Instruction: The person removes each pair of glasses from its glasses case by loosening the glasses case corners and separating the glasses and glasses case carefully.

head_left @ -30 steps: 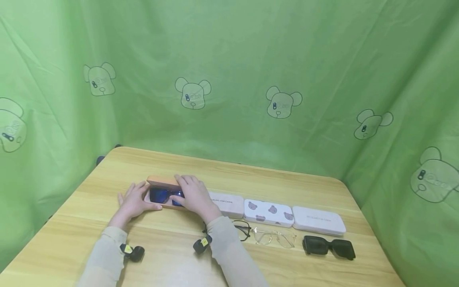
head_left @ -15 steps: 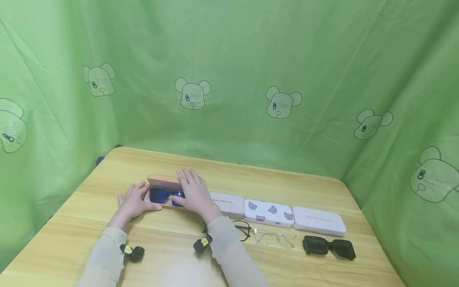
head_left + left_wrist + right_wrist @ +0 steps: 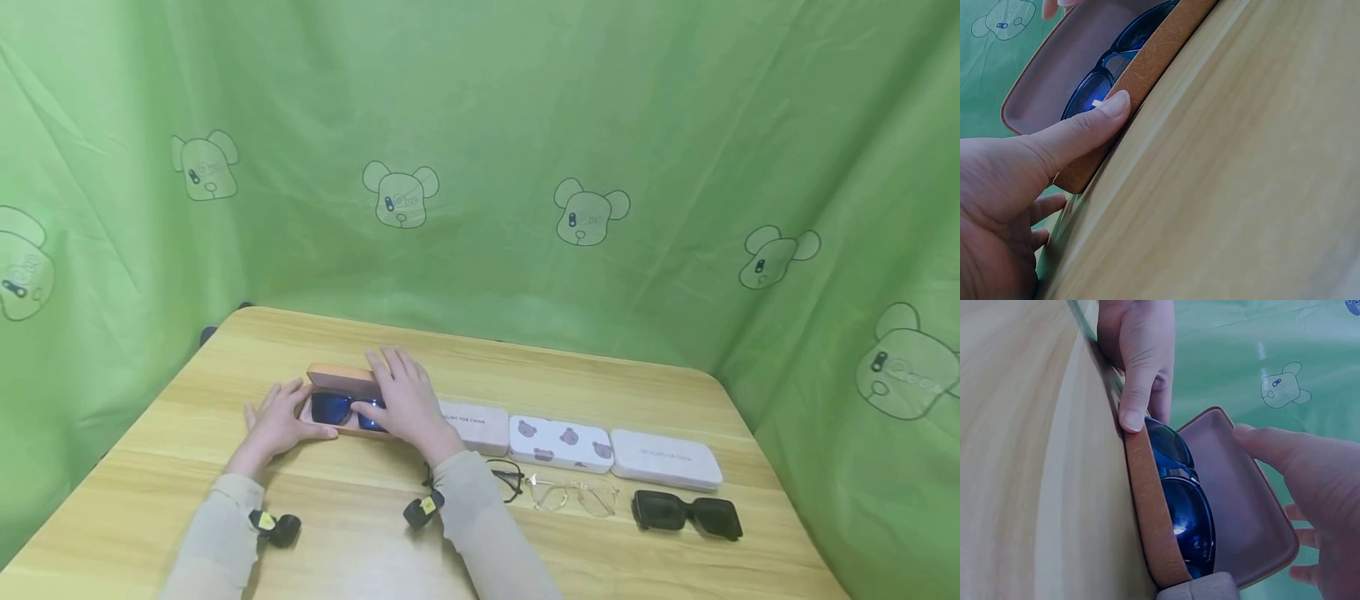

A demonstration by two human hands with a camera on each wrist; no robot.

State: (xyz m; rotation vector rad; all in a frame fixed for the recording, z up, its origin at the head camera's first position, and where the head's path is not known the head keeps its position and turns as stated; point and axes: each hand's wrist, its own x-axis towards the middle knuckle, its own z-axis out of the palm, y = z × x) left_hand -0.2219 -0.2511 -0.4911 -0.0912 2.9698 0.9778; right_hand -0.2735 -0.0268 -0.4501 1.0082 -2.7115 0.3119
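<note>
An orange-brown glasses case (image 3: 1147, 506) stands at the table's left with its lid raised, showing a mauve lining. Inside lie dark sunglasses with blue lenses (image 3: 330, 408). My left hand (image 3: 277, 427) grips the case's left end, thumb pressed on the front wall, other fingers round the end. My right hand (image 3: 412, 410) holds the raised lid (image 3: 1235, 500) near its right part. Its thumb lies on the inner side by the rim, and its other fingers reach behind. In the head view this hand covers the case's right end.
Right of the case, a row holds a pale lettered case (image 3: 476, 429), a bear-print case (image 3: 561, 444) and a white case (image 3: 666, 458). In front lie black-framed glasses (image 3: 510, 479), clear glasses (image 3: 573, 495) and black sunglasses (image 3: 686, 514). Green curtain (image 3: 495, 275) surrounds the table.
The lid has tilted further back, baring more lining. My right hand's fingers have risen slightly with it, while my left hand stays on the case's end.
</note>
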